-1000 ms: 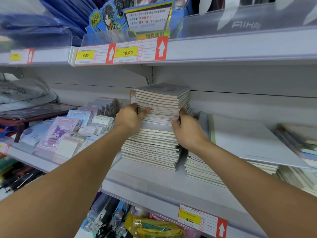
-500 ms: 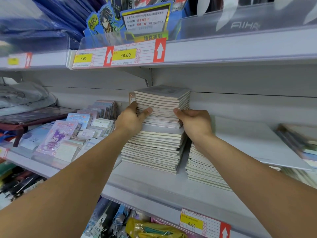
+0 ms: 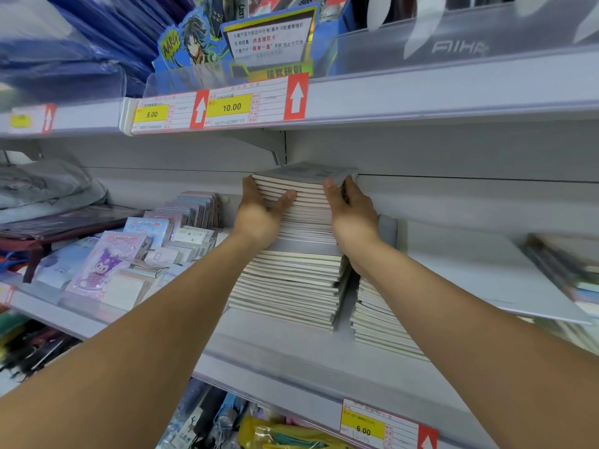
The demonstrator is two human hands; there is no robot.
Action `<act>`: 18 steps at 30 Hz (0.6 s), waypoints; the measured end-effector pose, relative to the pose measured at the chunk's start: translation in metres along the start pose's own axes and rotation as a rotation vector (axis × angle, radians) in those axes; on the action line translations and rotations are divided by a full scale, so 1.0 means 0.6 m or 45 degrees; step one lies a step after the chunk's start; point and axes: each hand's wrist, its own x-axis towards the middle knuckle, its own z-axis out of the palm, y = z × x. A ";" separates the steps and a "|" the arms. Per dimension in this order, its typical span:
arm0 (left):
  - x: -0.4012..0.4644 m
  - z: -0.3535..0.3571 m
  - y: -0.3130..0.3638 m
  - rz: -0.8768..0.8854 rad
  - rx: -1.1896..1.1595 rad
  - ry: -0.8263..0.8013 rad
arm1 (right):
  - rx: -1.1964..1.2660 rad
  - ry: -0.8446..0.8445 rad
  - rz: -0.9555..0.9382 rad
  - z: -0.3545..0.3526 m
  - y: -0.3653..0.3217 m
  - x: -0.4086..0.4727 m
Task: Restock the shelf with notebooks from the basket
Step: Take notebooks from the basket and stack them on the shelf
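We see price tags (image 3: 223, 108) above, sticker packs (image 3: 100, 267) far below-left of them, blue folders (image 3: 81, 43) up-left.

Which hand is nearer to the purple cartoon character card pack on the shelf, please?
Left. The left hand presses the tall notebook stack's left side, the side facing the purple card pack. The right hand is across the stack, on its right side.
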 end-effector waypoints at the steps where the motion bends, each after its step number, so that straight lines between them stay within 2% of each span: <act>1: -0.001 0.000 -0.004 0.001 0.014 -0.005 | -0.018 0.030 -0.006 0.005 0.000 0.000; 5: 0.005 0.009 0.004 -0.067 0.036 -0.016 | -0.013 -0.011 -0.002 0.013 0.000 -0.008; 7: 0.023 0.022 0.024 -0.308 0.008 0.089 | 0.085 -0.087 0.128 0.008 -0.015 0.003; 9: 0.043 0.035 0.034 -0.465 -0.093 0.197 | 0.393 -0.185 0.347 0.001 -0.038 0.013; 11: 0.048 0.044 0.029 -0.468 -0.147 0.271 | 0.809 -0.270 0.471 -0.005 -0.055 0.020; 12: 0.047 0.046 0.025 -0.468 -0.165 0.300 | 0.934 -0.246 0.497 -0.007 -0.060 0.020; 15: 0.048 0.051 0.016 -0.502 -0.197 0.351 | 1.048 -0.187 0.509 -0.008 -0.053 0.019; 18: 0.048 0.049 0.017 -0.497 -0.204 0.344 | 1.026 -0.275 0.507 -0.019 -0.040 0.017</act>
